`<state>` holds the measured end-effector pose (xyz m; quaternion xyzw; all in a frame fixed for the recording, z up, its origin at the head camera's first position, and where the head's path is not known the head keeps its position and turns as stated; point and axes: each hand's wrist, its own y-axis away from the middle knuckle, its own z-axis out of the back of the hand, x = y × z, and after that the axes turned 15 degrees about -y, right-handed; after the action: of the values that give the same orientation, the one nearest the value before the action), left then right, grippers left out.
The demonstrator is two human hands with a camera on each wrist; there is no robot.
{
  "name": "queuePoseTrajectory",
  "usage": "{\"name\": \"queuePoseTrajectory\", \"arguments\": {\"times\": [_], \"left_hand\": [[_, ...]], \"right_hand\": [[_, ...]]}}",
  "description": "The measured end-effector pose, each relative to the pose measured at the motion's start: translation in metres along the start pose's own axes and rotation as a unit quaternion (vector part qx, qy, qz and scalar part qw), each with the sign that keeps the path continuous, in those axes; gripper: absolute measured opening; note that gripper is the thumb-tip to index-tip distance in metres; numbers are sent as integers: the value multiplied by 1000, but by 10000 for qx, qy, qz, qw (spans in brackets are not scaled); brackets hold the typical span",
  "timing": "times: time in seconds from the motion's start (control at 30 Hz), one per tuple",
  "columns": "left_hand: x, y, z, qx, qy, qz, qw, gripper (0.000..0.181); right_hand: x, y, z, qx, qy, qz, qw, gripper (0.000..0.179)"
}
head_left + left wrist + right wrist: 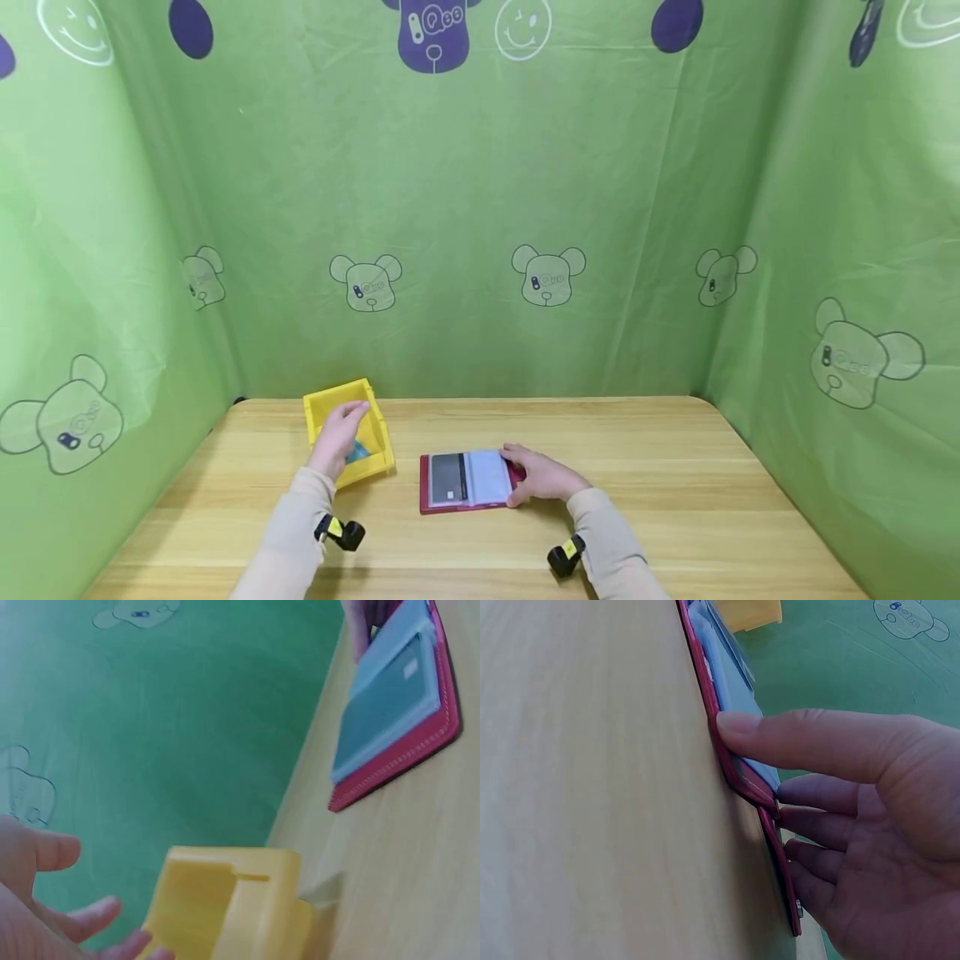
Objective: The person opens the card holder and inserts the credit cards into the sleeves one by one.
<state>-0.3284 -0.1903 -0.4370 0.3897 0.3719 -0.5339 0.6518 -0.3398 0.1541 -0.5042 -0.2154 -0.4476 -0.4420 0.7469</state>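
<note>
One card holder point(468, 479) lies open on the wooden tabletop point(457, 558), between the yellow bin point(386, 442) and the right hand point(546, 475). Its red cover point(424, 492) extends beyond the inner sleeves. Left panel: a dark grey card point(447, 475) bearing a small white square. Right panel: a pale blue sleeve point(489, 477).

Right grip: closed on the card holder at its right end. The thumb presses the near edge; the other fingers bear on the far side of that end.

Left grip: relaxed and unloaded. The left hand point(339, 437) is positioned over the bin opening with fingers extended; contact with the rim cannot be determined. A blue object point(357, 451) sits inside the bin, partly hidden by the hand; its type cannot be identified. The bin stands apart from the card holder. A green backdrop point(457, 350) rises behind the tabletop.
</note>
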Motion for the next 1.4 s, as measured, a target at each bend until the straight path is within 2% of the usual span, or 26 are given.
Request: {"name": "queuePoseTrajectory", "arguments": {"times": [0.2, 0.47, 0.7, 0.97, 1.07, 1.3, 1.4], "left_hand": [[11, -14, 2, 16, 119, 210, 9997, 64], [18, -24, 5, 2, 106, 535, 9985, 69], [21, -28, 4, -33, 38, 600, 9982, 70], [19, -29, 1, -99, 4, 535, 9985, 70], [19, -29, 0, -170, 120, 510, 9985, 69], [27, -33, -3, -219, 794, 564, 9950, 68], [28, -33, -3, -283, 888, 566, 9940, 67]], "right_hand": [[0, 0, 0, -20, 20, 44, 10000, 89], [2, 2, 0, -27, 55, 126, 9999, 88], [2, 2, 0, -61, 48, 87, 9999, 89], [1, 2, 0, -55, -29, 56, 10000, 89], [1, 2, 0, -55, -21, 69, 10000, 89], [1, 2, 1, -71, 58, 105, 9999, 89], [1, 2, 1, -63, 10, 106, 9999, 90]]}}
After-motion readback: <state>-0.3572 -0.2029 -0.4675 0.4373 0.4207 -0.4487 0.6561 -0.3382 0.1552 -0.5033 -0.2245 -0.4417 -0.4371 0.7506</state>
